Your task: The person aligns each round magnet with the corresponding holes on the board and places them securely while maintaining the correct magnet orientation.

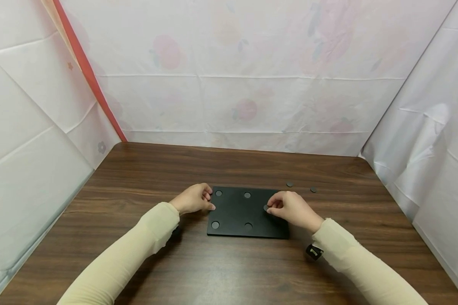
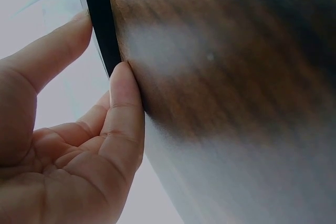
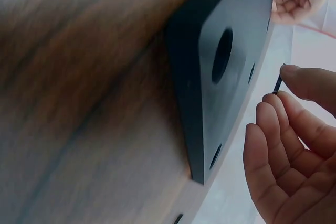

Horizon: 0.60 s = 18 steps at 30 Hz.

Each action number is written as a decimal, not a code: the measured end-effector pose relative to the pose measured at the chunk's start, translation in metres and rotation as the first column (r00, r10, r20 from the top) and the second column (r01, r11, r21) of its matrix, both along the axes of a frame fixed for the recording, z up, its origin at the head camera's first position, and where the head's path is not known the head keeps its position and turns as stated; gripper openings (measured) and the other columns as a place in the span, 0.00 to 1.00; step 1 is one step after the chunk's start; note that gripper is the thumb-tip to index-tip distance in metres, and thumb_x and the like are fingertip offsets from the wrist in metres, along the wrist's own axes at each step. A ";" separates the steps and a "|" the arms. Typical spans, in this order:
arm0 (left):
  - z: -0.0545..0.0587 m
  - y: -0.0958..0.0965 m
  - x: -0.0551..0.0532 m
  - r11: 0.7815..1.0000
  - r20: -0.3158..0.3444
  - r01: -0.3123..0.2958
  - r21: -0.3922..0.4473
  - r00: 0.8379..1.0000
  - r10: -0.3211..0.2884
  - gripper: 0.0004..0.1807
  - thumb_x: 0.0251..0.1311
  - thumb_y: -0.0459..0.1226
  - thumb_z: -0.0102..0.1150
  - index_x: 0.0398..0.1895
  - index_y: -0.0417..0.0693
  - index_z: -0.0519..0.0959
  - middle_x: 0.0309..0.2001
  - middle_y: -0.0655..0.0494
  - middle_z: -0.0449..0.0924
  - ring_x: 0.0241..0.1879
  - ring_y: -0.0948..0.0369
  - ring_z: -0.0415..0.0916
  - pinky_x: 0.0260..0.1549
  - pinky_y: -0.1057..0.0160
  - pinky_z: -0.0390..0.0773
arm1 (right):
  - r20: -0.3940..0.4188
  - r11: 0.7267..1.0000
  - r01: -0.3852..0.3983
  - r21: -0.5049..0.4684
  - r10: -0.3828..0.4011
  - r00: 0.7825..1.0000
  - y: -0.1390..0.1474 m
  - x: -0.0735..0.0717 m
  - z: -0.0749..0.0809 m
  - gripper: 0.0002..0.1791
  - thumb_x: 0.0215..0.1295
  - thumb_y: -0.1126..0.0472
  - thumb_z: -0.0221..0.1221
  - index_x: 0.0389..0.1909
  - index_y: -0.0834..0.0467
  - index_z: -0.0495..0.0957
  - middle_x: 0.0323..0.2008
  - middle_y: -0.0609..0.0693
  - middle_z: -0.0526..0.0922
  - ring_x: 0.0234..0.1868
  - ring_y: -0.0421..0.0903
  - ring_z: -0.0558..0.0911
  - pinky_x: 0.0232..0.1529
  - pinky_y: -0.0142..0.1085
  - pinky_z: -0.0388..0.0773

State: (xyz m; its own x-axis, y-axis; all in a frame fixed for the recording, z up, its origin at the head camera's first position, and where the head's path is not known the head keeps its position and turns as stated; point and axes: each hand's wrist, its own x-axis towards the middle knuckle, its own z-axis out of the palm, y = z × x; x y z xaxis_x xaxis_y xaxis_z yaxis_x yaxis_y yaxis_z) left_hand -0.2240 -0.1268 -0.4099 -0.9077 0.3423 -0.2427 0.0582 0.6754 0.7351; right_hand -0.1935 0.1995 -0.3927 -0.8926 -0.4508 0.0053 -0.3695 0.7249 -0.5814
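Observation:
A flat black board (image 1: 233, 212) with round recesses lies on the table. My left hand (image 1: 194, 198) holds its left edge, the thumb and index fingertip right at the board's side (image 2: 102, 24) in the left wrist view. Over the right half of the board, my right hand (image 1: 291, 209) pinches a small dark disc (image 1: 266, 208) between thumb and fingertips. That disc (image 3: 278, 83) stands edge-on in the right wrist view, above the board face. Grey circles (image 1: 215, 225) show at the board's left side, and a darker recess (image 1: 248, 226) sits at its front middle.
Two loose dark discs, one nearer the board (image 1: 289, 184) and one farther right (image 1: 314, 189), lie behind the board's right side. The brown wooden table (image 1: 156, 165) is bounded by white patterned cloth (image 1: 229, 97) at the back and sides. A small black device (image 1: 314, 251) hangs at the right cuff.

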 end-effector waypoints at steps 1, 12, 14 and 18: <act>0.000 0.000 0.000 1.000 0.000 0.000 -0.001 1.000 0.000 0.27 0.54 0.32 0.70 0.56 0.35 0.71 0.42 0.49 0.75 0.37 0.59 0.70 0.34 0.64 0.72 | -0.002 1.000 -0.008 -0.001 0.008 1.000 -0.002 0.001 0.000 0.05 0.61 0.61 0.66 0.37 0.55 0.84 0.32 0.44 0.83 0.32 0.37 0.78 0.32 0.31 0.77; -0.001 -0.001 0.000 1.000 0.003 0.005 0.002 1.000 -0.005 0.28 0.54 0.33 0.71 0.56 0.35 0.71 0.43 0.48 0.75 0.38 0.59 0.71 0.35 0.64 0.73 | -0.027 0.994 -0.109 0.004 0.109 0.994 -0.019 0.011 -0.007 0.05 0.60 0.60 0.67 0.37 0.54 0.84 0.32 0.42 0.82 0.31 0.34 0.77 0.32 0.28 0.76; -0.001 -0.001 0.000 1.000 0.002 0.007 0.002 1.000 -0.007 0.28 0.54 0.33 0.71 0.56 0.35 0.71 0.43 0.48 0.75 0.38 0.59 0.71 0.35 0.64 0.73 | -0.043 0.991 -0.133 0.019 0.133 0.990 -0.023 0.013 -0.008 0.05 0.60 0.60 0.67 0.37 0.53 0.84 0.32 0.41 0.81 0.30 0.33 0.77 0.32 0.28 0.77; -0.001 0.000 0.000 1.000 -0.004 0.003 -0.001 1.000 -0.004 0.27 0.53 0.33 0.71 0.56 0.35 0.72 0.43 0.49 0.75 0.38 0.59 0.71 0.35 0.64 0.73 | -0.060 0.983 -0.180 0.045 0.182 0.981 -0.029 0.017 -0.010 0.06 0.60 0.60 0.67 0.38 0.53 0.85 0.33 0.41 0.81 0.31 0.32 0.77 0.33 0.27 0.77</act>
